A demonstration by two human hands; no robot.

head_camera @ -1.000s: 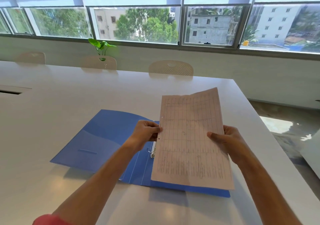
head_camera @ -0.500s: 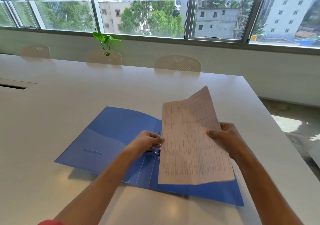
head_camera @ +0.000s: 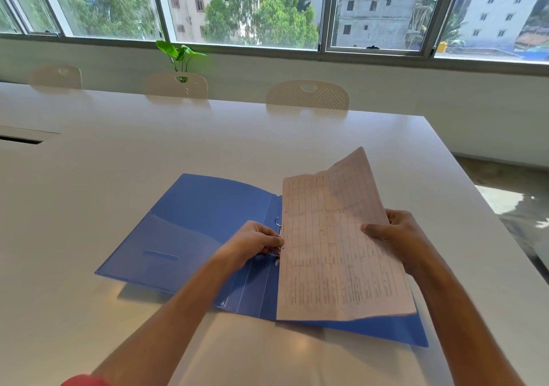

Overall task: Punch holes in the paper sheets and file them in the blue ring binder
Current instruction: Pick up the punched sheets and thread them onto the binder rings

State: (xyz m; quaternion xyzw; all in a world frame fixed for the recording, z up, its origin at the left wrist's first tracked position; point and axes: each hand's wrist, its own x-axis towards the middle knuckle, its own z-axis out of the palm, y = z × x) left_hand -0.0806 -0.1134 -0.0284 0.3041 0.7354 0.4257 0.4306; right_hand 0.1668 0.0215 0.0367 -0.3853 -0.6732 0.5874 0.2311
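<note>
A blue ring binder lies open on the white table. Its metal rings stand at the spine. A printed paper sheet with a table grid is held over the binder's right half, its left edge at the rings and its top right corner bent up. My left hand pinches the sheet's left edge beside the rings. My right hand grips the sheet's right edge, thumb on top. The lower ring is partly hidden by my left hand's fingers.
Three pale chairs stand along the table's far side, with a green plant behind them. The table's right edge runs close to my right arm. A slot is cut in the tabletop at far left.
Both hands have lowered the sheet toward the binder and brought its left edge down to the rings. The view has shifted slightly.
</note>
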